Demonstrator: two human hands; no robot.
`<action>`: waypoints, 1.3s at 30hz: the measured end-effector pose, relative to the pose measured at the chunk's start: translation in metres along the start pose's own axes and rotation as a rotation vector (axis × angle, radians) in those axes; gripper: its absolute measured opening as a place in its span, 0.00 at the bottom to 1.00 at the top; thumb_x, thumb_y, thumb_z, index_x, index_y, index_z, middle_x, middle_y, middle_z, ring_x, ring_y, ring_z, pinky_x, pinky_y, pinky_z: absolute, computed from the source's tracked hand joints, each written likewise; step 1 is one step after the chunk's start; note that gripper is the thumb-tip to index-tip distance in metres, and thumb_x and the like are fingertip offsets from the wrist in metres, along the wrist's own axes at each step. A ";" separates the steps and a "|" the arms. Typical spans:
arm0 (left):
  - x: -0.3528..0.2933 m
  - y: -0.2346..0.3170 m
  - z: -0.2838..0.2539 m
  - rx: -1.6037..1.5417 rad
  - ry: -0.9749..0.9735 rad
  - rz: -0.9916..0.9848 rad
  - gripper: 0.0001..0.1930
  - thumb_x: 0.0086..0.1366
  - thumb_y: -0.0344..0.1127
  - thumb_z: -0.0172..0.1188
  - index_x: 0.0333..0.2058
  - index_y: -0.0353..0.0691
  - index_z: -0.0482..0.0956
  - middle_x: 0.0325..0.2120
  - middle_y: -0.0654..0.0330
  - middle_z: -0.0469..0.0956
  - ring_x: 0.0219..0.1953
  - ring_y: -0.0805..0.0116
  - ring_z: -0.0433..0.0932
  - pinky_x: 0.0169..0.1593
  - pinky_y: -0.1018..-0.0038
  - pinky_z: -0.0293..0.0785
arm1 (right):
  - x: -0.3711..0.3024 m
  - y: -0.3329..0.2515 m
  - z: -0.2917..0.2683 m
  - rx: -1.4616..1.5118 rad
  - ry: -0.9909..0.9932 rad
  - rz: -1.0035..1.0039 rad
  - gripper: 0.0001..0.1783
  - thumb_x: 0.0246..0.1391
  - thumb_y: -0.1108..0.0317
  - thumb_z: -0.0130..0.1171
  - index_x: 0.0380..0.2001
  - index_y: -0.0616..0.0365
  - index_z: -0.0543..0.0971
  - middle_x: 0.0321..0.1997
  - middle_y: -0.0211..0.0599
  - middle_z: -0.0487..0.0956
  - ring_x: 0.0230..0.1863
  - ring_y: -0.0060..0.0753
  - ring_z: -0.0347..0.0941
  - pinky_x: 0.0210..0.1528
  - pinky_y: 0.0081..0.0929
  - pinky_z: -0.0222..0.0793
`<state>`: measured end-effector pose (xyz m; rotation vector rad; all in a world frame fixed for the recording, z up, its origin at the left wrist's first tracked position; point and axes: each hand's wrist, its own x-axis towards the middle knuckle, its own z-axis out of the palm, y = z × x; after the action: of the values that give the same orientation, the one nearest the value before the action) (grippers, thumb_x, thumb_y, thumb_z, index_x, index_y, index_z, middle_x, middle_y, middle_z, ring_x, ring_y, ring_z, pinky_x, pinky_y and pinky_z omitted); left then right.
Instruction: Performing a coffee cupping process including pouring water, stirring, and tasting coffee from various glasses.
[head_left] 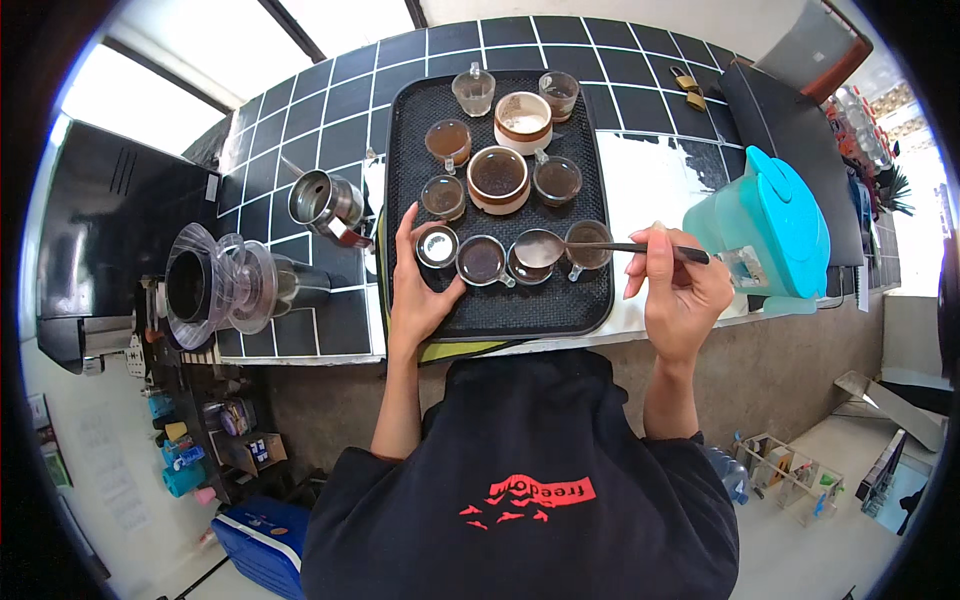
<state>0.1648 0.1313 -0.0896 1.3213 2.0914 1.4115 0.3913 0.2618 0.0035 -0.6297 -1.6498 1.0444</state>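
A black spoon [655,247] with a shiny bowl is pinched between the thumb and fingers of my right hand [685,295]. Its bowl hangs over a glass cup of dark liquid [530,272] in the tray's near row. My left hand [425,300] curls around a small round cup [437,247] with a bright, pale inside; the thumb reaches below it, close to a glass cup of dark brown liquid [482,260]. At the near row's right end stands another glass cup [588,245]. All rest on a black textured tray [520,318].
Behind stand a brown-and-white bowl of dark liquid [498,178], a pale-filled bowl [523,118] and several glass cups. A turquoise-lidded pitcher [790,225] is at right. Left are a metal pot [325,203] and a clear plastic coffee maker [255,285]. Padlocks [688,90] lie far right.
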 end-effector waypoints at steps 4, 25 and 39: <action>-0.001 0.001 -0.002 -0.032 -0.017 -0.049 0.53 0.44 0.25 0.71 0.69 0.41 0.51 0.53 0.50 0.73 0.57 0.58 0.72 0.62 0.64 0.66 | 0.001 0.004 -0.003 0.092 0.065 0.060 0.07 0.62 0.77 0.57 0.32 0.71 0.81 0.20 0.37 0.78 0.16 0.19 0.72 0.17 0.16 0.66; -0.016 -0.002 -0.016 -0.102 -0.087 -0.158 0.52 0.51 0.22 0.69 0.70 0.44 0.47 0.61 0.45 0.63 0.65 0.54 0.63 0.70 0.59 0.56 | -0.013 0.019 -0.020 0.178 0.199 0.223 0.15 0.68 0.69 0.51 0.29 0.70 0.76 0.17 0.37 0.75 0.15 0.21 0.70 0.15 0.18 0.65; -0.036 -0.009 -0.035 -0.237 -0.019 -0.079 0.45 0.58 0.23 0.64 0.70 0.40 0.48 0.62 0.46 0.61 0.66 0.54 0.63 0.69 0.59 0.57 | -0.027 0.005 0.022 0.234 0.238 0.181 0.17 0.69 0.66 0.49 0.30 0.70 0.76 0.16 0.35 0.73 0.12 0.24 0.67 0.15 0.20 0.64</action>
<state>0.1561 0.0805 -0.0893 1.1418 1.8737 1.5507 0.3786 0.2345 -0.0160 -0.7260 -1.2608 1.2222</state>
